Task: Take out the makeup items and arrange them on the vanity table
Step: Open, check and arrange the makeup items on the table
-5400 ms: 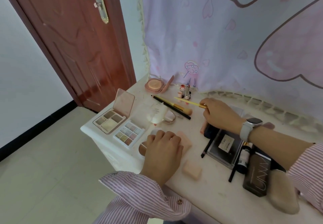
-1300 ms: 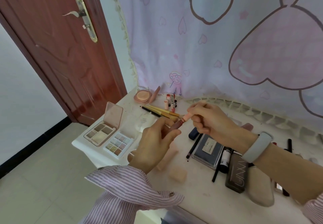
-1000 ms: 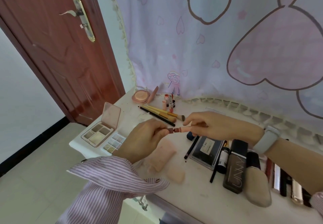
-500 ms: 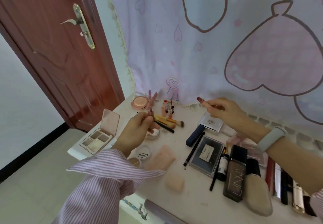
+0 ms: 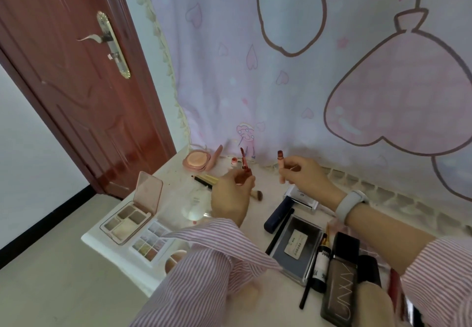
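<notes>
Two parts of one lip gloss are held apart above a desk already largely laid out.

Near the middle of the frame, the wand cap (image 5: pixel 242 159) is pinched in the closed fingers of the left hand (image 5: pixel 231 196), its applicator pointing up, while the tube (image 5: pixel 281 165) is gripped upright by the curled fingers of the right hand (image 5: pixel 304 177); neither part touches the desk (image 5: pixel 258 285). Much of the arranging appears done: a round compact (image 5: pixel 198 160) stands open at the back, an open palette (image 5: pixel 132 214) and an eyeshadow grid (image 5: pixel 150 242) lie at the left edge, brushes (image 5: pixel 207 180) sit behind the left hand. Toward the lower right, a dark flat case (image 5: pixel 296 245), pencils and a foundation bottle (image 5: pixel 339 280) lie crowded and overlapping, so tidying there is judged unfinished. No bag or pouch can be identified.
</notes>
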Available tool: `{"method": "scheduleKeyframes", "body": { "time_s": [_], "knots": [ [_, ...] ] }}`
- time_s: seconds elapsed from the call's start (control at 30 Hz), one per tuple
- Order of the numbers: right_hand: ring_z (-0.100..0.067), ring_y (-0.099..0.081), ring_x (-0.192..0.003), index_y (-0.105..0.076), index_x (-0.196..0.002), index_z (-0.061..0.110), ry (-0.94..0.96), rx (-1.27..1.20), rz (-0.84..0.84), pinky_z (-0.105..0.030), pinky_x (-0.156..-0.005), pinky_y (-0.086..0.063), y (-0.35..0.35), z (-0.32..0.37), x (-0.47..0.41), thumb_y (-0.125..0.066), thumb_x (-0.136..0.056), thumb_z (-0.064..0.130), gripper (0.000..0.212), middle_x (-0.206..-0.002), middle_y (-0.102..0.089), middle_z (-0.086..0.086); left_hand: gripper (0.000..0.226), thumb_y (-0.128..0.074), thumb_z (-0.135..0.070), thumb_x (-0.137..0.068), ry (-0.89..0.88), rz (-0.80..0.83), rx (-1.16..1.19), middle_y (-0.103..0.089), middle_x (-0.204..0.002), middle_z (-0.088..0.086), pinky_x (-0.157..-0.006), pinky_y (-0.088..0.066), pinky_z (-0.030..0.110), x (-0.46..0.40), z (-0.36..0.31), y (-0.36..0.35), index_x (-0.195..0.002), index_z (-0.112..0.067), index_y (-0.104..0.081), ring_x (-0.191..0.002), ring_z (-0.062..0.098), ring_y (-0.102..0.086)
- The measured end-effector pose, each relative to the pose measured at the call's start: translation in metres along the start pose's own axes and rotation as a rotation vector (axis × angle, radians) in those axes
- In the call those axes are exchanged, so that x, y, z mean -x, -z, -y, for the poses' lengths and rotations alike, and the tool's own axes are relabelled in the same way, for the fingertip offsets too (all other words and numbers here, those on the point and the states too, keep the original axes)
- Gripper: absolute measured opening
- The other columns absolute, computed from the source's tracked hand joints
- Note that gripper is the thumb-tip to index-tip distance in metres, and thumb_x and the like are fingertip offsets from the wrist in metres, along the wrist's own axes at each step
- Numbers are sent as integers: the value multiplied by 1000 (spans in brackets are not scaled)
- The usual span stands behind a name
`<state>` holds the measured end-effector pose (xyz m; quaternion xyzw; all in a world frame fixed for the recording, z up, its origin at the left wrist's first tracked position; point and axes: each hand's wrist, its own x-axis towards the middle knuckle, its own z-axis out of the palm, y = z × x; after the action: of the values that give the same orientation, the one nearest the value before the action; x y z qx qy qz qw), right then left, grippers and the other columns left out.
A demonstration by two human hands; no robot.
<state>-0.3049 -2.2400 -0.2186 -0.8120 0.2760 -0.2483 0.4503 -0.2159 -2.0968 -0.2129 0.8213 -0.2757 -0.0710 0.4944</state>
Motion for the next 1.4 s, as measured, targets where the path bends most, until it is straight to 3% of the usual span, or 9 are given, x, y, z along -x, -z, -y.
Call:
{"method": "scheduleKeyframes", "body": {
  "time_s": [0.13,0.27,0.4,0.63,0.77,1.0,1.17,1.27,1.4],
  "knots": [
    [-20,-62,-74,-67,-77,5,18,22,47,-40,-80,-51,-15,-2,-21,-57,-85,16,18,-72,-70,-4,28,-63,-29,-85,99,-90,-33,-70,-97,-5,-76,-49,25,-7,8,-12,-111,-21,-66,-89,9,-62],
    [-13,-59,-70,-66,-72,4,33,46,93,-36,-77,-49,-33,-5,-39,-59,-81,11,14,-76,-69,-5,23,-65,-28,-83,142,-120,-6,-57,-67,-21,-46,-36,6,-16,12,-12,-105,-20,-68,-53,-12,-54],
    [-28,-62,-74,-64,-75,-3,42,87,116,-41,-76,-50,-46,-9,-50,-56,-85,9,18,-77,-69,-13,23,-66,-30,-83,178,-116,-16,-51,-58,-24,-53,-34,10,-22,17,-11,-105,-24,-68,-50,-24,-46],
    [-37,-60,-83,-60,-89,-8,24,91,126,-49,-80,-49,-51,-12,-52,-54,-87,9,18,-85,-66,-23,25,-64,-30,-84,170,-80,-18,-62,-77,-18,-50,-33,6,-21,21,-12,-109,-23,-67,-53,-12,-51],
    [-38,-60,-84,-61,-89,-6,13,109,133,-47,-78,-49,-51,-12,-52,-54,-86,7,15,-87,-66,-23,25,-63,-23,-86,153,-41,28,-57,-74,-17,-47,-35,-3,-20,22,-13,-110,-18,-66,-49,-27,-45],
    [-18,-57,-92,-58,-110,7,-32,133,45,-29,-81,-47,-45,-14,-43,-59,-87,17,25,-100,-61,-4,22,-63,-21,-85,130,-37,65,-59,-74,-16,-46,-33,-5,-18,20,-10,-106,-17,-67,-49,-26,-46],
    [6,-56,-73,-68,-87,26,105,-22,146,-6,-59,-39,-28,1,-17,-63,-85,20,8,-88,-66,10,16,-61,-17,-85,29,36,58,-64,-73,-14,-57,-40,2,-14,15,-3,-98,-14,-70,-59,-11,-57],
    [10,-54,-60,-67,-87,30,102,-121,256,-7,-52,-40,-23,12,-6,-63,-85,24,8,-83,-66,10,19,-58,-16,-88,-61,72,15,-69,-80,-7,-77,-52,25,-7,11,-3,-104,-17,-69,-71,4,-62],
    [4,-53,-57,-66,-92,24,30,-127,255,-16,-55,-41,-25,15,-4,-64,-85,23,8,-80,-65,8,32,-61,-20,-87,-121,48,-47,-71,-97,-1,-79,-53,39,-1,8,-5,-119,-19,-58,-84,18,-65]
  ]
}}
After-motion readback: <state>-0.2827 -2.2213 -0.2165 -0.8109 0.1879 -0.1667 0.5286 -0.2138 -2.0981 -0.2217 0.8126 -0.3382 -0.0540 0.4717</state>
